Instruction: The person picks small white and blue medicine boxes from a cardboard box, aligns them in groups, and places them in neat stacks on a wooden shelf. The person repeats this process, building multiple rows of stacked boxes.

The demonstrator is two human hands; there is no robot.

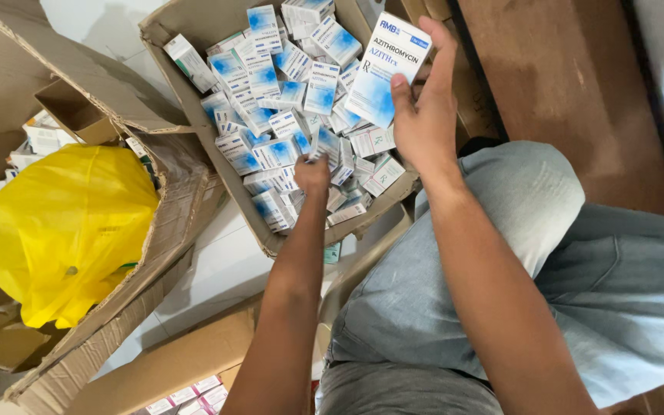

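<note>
My right hand (425,115) holds a white and blue medicine box (384,71) up over the right side of an open cardboard carton (228,180). The carton is filled with several small white and blue medicine boxes (274,92) lying in a loose heap. My left hand (313,175) reaches down into that heap, its fingers curled among the boxes near the carton's near edge; whether it grips one I cannot tell. Both forearms stretch forward over my knee in light blue jeans (532,253).
A yellow plastic bag (63,230) sits in a torn cardboard carton (155,253) at the left, with more small boxes (40,138) behind it. A brown wooden surface (570,92) lies at the upper right. More pale boxes (186,400) show in a carton at the bottom edge.
</note>
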